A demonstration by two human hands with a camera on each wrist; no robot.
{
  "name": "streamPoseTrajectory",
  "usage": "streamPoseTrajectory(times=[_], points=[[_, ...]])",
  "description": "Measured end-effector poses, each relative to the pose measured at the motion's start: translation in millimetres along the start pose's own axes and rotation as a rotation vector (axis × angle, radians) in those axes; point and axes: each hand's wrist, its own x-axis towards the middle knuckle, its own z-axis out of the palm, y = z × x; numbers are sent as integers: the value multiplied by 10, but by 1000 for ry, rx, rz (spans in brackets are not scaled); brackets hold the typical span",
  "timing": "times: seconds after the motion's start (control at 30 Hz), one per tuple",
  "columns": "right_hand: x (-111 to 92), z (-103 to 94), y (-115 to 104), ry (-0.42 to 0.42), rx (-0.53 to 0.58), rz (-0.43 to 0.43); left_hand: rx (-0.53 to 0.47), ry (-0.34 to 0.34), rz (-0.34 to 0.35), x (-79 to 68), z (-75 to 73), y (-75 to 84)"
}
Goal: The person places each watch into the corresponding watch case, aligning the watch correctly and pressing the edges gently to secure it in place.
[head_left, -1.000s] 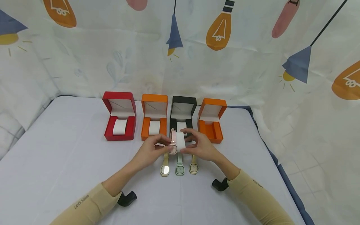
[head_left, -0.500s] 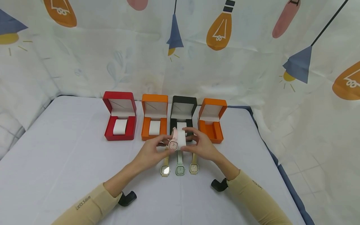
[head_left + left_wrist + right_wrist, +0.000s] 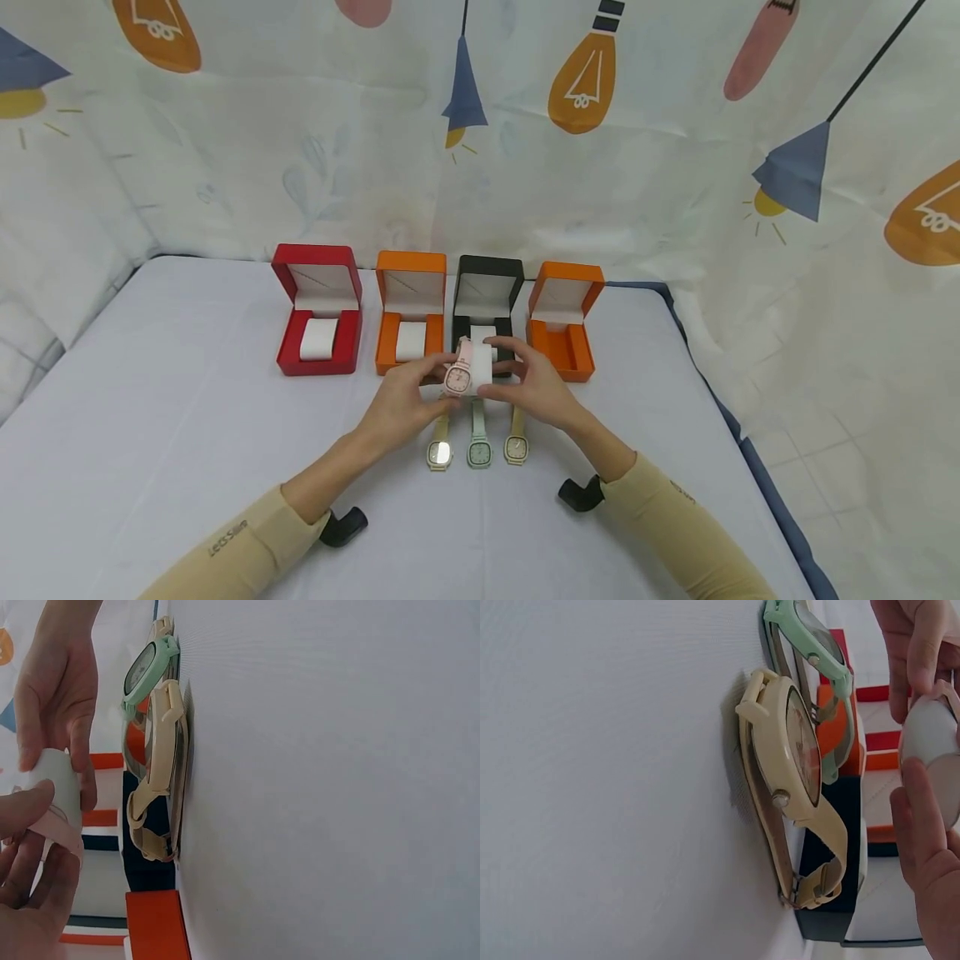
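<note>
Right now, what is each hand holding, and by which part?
The left hand grips the pink watch at its left side; the right hand pinches the white cushion at its right end.

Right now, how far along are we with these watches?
Done: square red box, left orange box, black box and right orange box stand open.
In hand: left hand holds the pink rounded-square watch, its strap apparently around the white cushion the right hand holds.
Remaining, probably: boxing that cushion in the cushionless right orange box; left cream watch, green watch, right cream watch lie off cushions.
</note>
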Motion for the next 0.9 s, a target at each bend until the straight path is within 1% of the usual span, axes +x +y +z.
streamPoseTrajectory(times=[0.17,0.27,0.37,0.7,0.9], points=[[8,10,-28,-19,19,23,5,37,24,4,10,-14],[6,4,-50,-35,29,34,18,43,36,10,-8,-7],[7,-4,-55,-49,30,36,25,38,50,8,-16,-6],[17,11,-67,-55,45,27,25,27,84,-25,-35,-11],[13,23,-77,-64,53,-7,26,26,92,-22,-51,-11]])
